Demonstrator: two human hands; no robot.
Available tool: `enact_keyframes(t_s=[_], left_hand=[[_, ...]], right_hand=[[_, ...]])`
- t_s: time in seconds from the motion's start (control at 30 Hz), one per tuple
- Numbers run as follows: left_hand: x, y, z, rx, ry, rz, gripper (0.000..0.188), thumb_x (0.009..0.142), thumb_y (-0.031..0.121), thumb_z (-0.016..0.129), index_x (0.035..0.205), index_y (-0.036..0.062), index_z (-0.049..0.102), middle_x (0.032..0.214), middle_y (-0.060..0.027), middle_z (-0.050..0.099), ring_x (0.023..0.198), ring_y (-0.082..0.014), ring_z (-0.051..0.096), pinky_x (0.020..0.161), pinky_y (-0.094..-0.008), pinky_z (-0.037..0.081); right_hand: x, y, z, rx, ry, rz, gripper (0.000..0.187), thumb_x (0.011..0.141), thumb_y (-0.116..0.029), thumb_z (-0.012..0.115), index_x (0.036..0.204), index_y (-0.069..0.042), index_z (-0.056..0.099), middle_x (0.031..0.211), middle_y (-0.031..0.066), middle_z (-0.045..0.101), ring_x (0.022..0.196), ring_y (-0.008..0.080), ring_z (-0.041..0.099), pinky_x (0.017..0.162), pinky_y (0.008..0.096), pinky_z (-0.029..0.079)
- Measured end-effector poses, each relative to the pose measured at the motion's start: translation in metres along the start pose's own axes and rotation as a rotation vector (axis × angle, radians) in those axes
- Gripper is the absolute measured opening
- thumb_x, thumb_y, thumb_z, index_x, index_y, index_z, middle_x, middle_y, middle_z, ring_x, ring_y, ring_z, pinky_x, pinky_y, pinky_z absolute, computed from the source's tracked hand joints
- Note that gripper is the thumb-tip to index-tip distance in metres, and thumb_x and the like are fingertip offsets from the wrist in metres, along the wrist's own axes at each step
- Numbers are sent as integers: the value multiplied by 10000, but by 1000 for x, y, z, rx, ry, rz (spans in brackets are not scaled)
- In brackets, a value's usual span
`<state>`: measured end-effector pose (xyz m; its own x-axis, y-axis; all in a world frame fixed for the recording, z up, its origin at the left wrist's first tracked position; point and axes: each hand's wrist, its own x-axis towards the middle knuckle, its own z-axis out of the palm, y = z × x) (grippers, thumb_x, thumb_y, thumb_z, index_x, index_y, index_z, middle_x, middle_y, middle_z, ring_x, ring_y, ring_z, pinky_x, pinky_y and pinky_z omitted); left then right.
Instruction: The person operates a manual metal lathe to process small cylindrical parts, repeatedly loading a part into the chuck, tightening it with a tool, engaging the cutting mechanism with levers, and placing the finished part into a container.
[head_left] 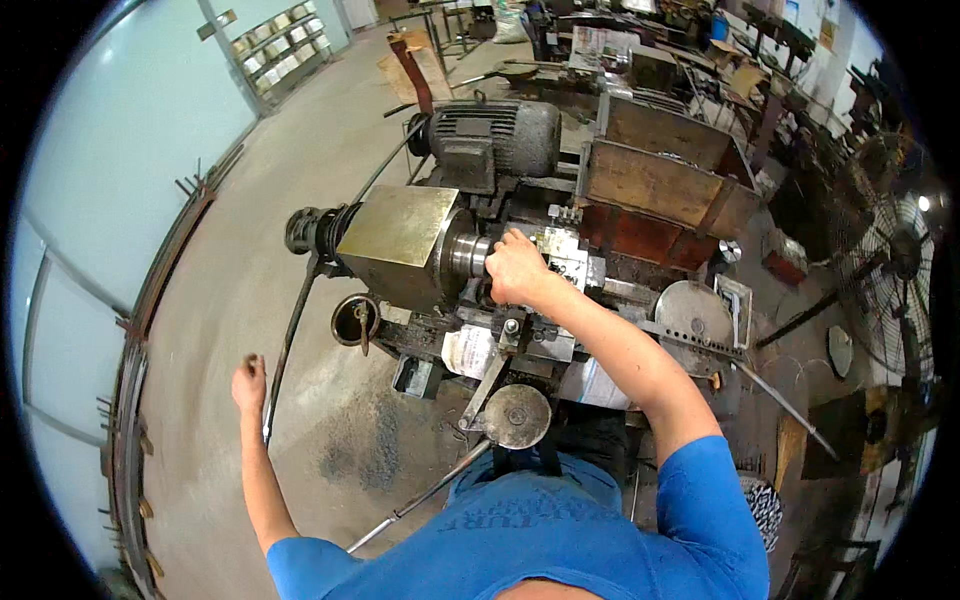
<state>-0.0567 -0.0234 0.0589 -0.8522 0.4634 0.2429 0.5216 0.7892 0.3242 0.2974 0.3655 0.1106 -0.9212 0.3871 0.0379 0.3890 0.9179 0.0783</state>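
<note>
Motor [518, 135] is sitting behind the headstock [398, 228], presumably for driving it. Long lever [292, 338] is running down from the headstock's left end, likely to stay within left-side reach. Spindle chuck [468, 255] is projecting right from the headstock. Right hand [515, 270] is resting at its outer end, fingers curled; tips hidden, can't tell if pinching. Left hand [249, 385] is hanging just beside the lever, half-curled, contents unclear.

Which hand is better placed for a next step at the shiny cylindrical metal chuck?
Right, most likely: the bare right hand is right at the shiny cylindrical metal chuck. The bare left hand is well off to the left, near the long dark metal lever, so it would probably reach farther.
</note>
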Motion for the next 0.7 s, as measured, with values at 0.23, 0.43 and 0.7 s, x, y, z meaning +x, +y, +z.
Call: enact_keyframes(t_s=[0.23, 0.43, 0.7], left_hand=[[-65, 29, 32, 58, -70, -237, 470, 742, 491, 609, 758, 21, 605, 719, -199, 610, 746, -380, 602, 667, -449, 460], [-107, 58, 41, 47, 9, -58, 391, 700, 381, 670, 810, 17, 579, 701, -181, 609, 682, -357, 597, 637, -429, 467], [-60, 53, 34, -650, -544, -184, 185, 752, 110, 625, 758, -58, 548, 573, -117, 566, 476, -195, 585, 429, -315, 481]], right_hand=[[2, -2, 13, 6, 67, 7, 215, 568, -203, 619, 736, -87, 684, 860, 123, 636, 900, 262, 555, 858, 344, 374], [3, -3, 6, 45, -33, 38, 208, 613, -191, 593, 753, -71, 689, 840, 149, 648, 954, 303, 562, 983, 421, 311], [-51, 94, -60, 110, 398, 404, 227, 581, -280, 619, 645, -70, 675, 727, 150, 609, 762, 301, 535, 760, 376, 476]])
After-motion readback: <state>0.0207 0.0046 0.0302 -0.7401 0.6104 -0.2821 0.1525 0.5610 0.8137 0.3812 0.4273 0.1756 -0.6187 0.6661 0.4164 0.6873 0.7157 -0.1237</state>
